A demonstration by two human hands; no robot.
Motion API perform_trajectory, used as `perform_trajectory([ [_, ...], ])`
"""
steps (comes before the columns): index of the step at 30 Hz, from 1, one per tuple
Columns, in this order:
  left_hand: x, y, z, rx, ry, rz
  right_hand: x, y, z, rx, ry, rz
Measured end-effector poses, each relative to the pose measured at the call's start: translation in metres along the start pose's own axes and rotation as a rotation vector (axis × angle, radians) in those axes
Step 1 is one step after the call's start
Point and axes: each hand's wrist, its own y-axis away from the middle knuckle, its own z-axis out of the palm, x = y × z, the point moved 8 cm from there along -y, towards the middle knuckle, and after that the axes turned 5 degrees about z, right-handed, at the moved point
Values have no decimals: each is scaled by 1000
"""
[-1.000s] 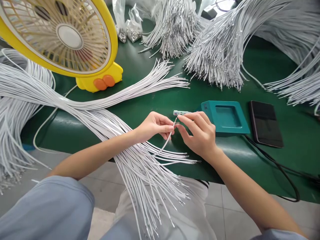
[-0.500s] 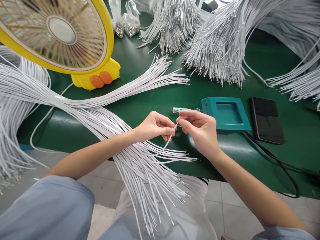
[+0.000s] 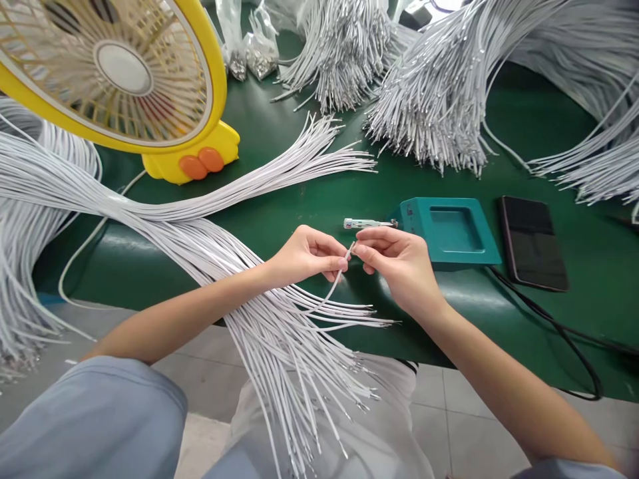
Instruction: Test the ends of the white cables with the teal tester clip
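Observation:
My left hand [image 3: 309, 256] pinches a single white cable [image 3: 333, 286] near its stripped end, just above the front edge of the green table [image 3: 309, 199]. My right hand [image 3: 397, 263] is closed in a pinch at the cable's tip, fingertips touching those of the left hand; what it holds there is too small to make out. The cable runs down into a big bundle of white cables [image 3: 259, 313] that fans over the table edge onto my lap. A small metal-tipped tool [image 3: 367, 223] sticks out of a teal box [image 3: 449, 229] just behind my hands.
A yellow desk fan [image 3: 124, 80] stands at the back left. Heaps of white cables [image 3: 439, 100] cover the back and right. A black phone [image 3: 532, 243] lies right of the teal box, with a black cord [image 3: 559, 339] trailing off the edge. Clear bags [image 3: 249, 46] sit behind.
My right fingers have curled down from a spread pose into a tight pinch at the cable's tip. The left hand has stayed in place holding the cable.

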Motion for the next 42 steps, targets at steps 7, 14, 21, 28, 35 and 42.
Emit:
perform_trajectory([
  [7,1,-1,-2,27,4,14,-3,4,2,-30,21,-65],
  [14,3,-1,1,-15,-29,34,-18,13,9,7,441,-389],
  [21,26,11,0,88,-549,474,-10,12,19,-99,602,-374],
  [28,28,8,-8,150,-571,552,-30,22,11,24,868,-373],
  [35,12,-10,-13,117,-199,281,-55,2,5,111,1416,-603],
  [42,4,-13,-20,141,-148,179,-39,-39,-1,-71,1629,-426],
])
